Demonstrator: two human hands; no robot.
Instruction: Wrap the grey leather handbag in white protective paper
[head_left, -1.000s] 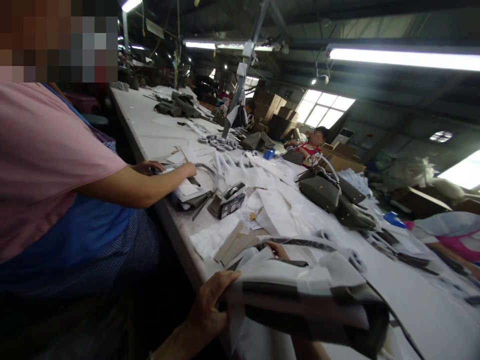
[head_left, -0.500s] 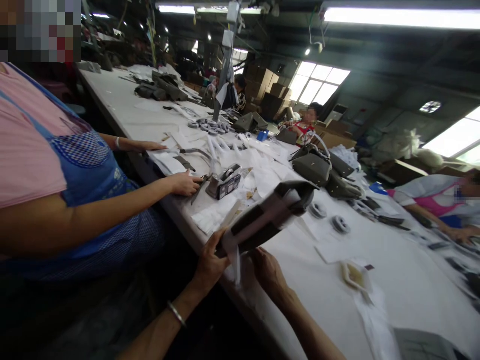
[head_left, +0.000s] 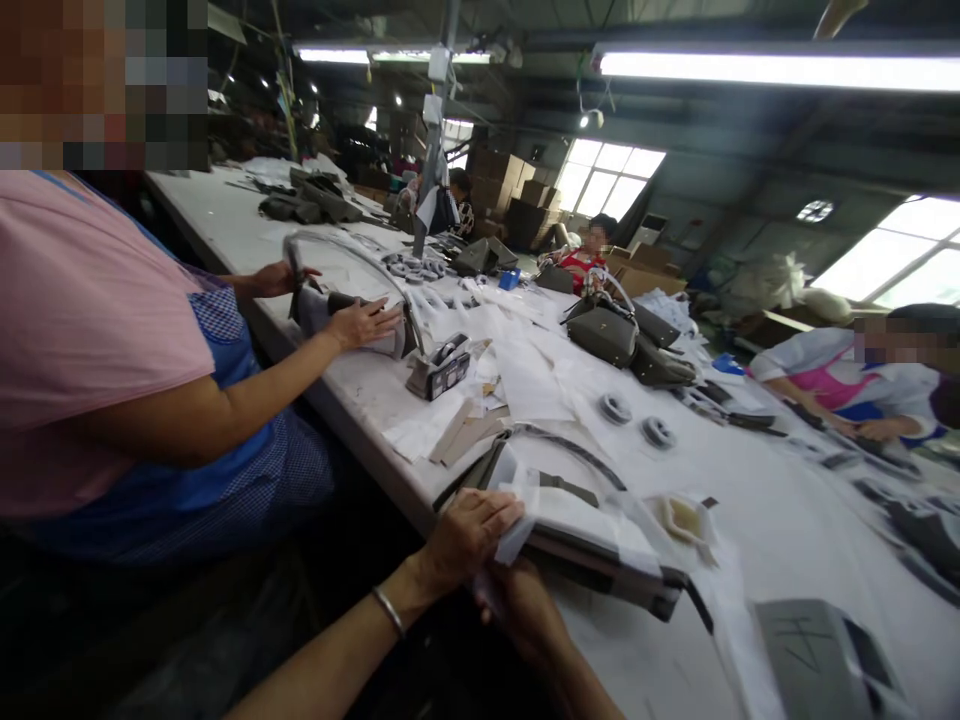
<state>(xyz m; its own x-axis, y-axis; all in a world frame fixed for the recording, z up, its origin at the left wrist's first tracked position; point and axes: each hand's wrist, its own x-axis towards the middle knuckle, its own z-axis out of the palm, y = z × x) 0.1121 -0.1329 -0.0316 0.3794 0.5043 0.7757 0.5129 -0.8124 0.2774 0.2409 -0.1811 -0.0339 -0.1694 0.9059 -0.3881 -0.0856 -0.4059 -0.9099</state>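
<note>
A dark grey handbag (head_left: pixel 574 552) with pale wrapping lies tilted at the table edge before me, its curved handle (head_left: pixel 577 447) toward the far side. White wrapping sheet (head_left: pixel 516 505) covers its near left end. My left hand (head_left: pixel 465 535) is closed over that end, fingers together on the sheet. Below it my right hand (head_left: pixel 525 610) is curled at the bag's lower edge; its fingertips are partly hidden and blurred. A shallow dish of yellowish stuff (head_left: pixel 681 518) stands just beyond the bag.
At left a co-worker in a blue apron (head_left: pixel 247 420) handles another handbag (head_left: pixel 390 335). A tape dispenser (head_left: pixel 439 370) sits between us. Rolls (head_left: pixel 658 432), a grey bag (head_left: pixel 814 655) at right and finished bags (head_left: pixel 604 328) lie on the white table (head_left: pixel 780 520). More people work across it.
The handbag has come down from raised and tilted to lying on the table, its handle now showing. My left hand has shifted onto its wrapped end. The co-worker's bag now stands upright.
</note>
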